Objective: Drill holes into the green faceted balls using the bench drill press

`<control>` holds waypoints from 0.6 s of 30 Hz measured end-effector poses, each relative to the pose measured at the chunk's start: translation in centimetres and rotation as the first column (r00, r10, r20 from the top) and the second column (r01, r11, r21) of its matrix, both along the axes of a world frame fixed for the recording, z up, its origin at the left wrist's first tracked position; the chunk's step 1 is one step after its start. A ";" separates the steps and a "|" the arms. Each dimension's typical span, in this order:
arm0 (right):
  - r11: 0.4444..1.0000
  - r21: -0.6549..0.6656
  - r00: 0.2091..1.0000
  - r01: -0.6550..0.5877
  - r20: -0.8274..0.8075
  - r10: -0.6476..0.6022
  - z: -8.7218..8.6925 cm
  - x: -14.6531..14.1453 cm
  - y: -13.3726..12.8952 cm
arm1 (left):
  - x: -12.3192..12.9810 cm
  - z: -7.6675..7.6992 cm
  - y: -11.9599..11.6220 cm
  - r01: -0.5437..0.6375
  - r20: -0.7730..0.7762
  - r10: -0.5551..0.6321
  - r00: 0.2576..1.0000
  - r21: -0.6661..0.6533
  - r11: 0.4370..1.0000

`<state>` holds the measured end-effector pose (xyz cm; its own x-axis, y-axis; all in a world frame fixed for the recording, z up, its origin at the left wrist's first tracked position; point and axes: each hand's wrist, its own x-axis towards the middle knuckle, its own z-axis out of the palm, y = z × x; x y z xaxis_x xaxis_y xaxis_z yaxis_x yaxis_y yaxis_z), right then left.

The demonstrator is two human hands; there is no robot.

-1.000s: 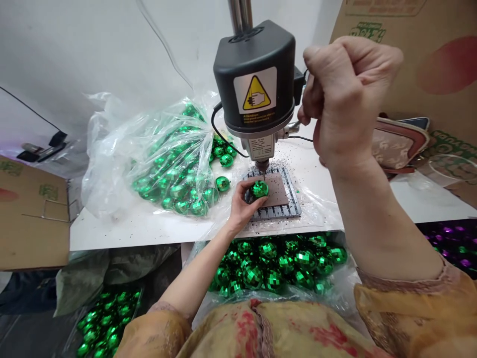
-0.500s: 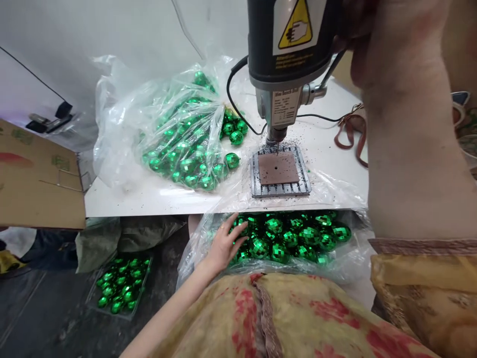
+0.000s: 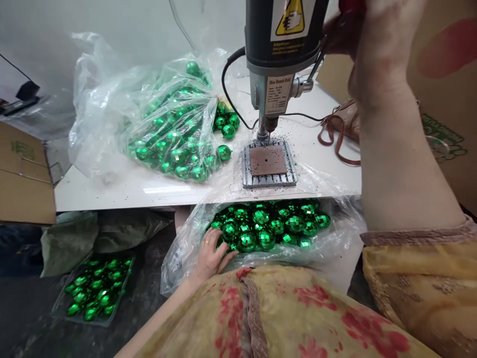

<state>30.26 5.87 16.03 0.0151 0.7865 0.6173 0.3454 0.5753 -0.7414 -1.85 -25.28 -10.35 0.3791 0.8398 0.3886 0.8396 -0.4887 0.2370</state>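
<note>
My left hand (image 3: 212, 254) reaches into the left side of a clear plastic bag (image 3: 337, 243) at my lap, full of shiny green mirror-faceted balls (image 3: 266, 239). Its fingers are apart and bent over the balls, some tips hidden among them; no ball is plainly gripped. Up at the right, my right hand (image 3: 354, 37) is closed around the feed lever (image 3: 316, 67) of a mini bench drill (image 3: 285, 44), partly cut off by the frame. Below the chuck, a brown square pad (image 3: 274, 160) with a small dark hole lies on the slotted drill base (image 3: 250, 182).
A second clear bag of green balls (image 3: 173, 136) lies on the white table (image 3: 100, 191), with a loose ball (image 3: 224, 152) beside it. A tray of balls (image 3: 95, 288) stands on the floor. Cartons (image 3: 24, 174) flank the table; a brown strap (image 3: 339, 144) lies at right.
My left hand has moved left and down, its fingers bending in among the balls at the bag's left side. My right hand stays at the drill lever. The view has shifted slightly right.
</note>
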 end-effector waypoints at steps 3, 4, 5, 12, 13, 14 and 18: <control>0.986 0.045 0.983 0.158 -0.101 -0.153 -2.9 1.9 -2.3 | -0.7 -0.2 -1.2 0.033 -0.034 -0.038 0.999 -0.144 0.989; 0.969 0.103 0.974 0.224 -0.051 -0.220 -4.4 2.5 -3.5 | -0.9 -0.4 -1.5 0.059 -0.032 -0.069 0.997 -0.241 0.969; 0.958 0.135 0.968 0.253 -0.033 -0.250 -6.1 3.0 -4.9 | -1.2 -0.6 -1.7 0.093 -0.016 -0.105 0.994 -0.348 0.933; 0.962 0.113 0.815 -0.249 0.561 0.145 -20.1 2.8 -17.6 | -0.9 1.1 -2.6 0.233 0.204 -0.121 0.971 -0.723 0.650; 0.948 0.112 0.769 -0.297 0.616 0.168 -21.6 2.4 -19.1 | -0.6 2.2 -2.6 0.262 0.243 -0.119 0.963 -0.732 0.629; 0.932 0.104 0.718 -0.348 0.669 0.193 -23.0 2.0 -20.3 | -0.2 3.4 -2.6 0.288 0.278 -0.115 0.954 -0.735 0.614; 0.851 0.041 0.515 -0.523 0.811 0.278 -27.1 0.1 -23.1 | 1.1 8.1 -2.6 0.363 0.378 -0.097 0.921 -0.738 0.569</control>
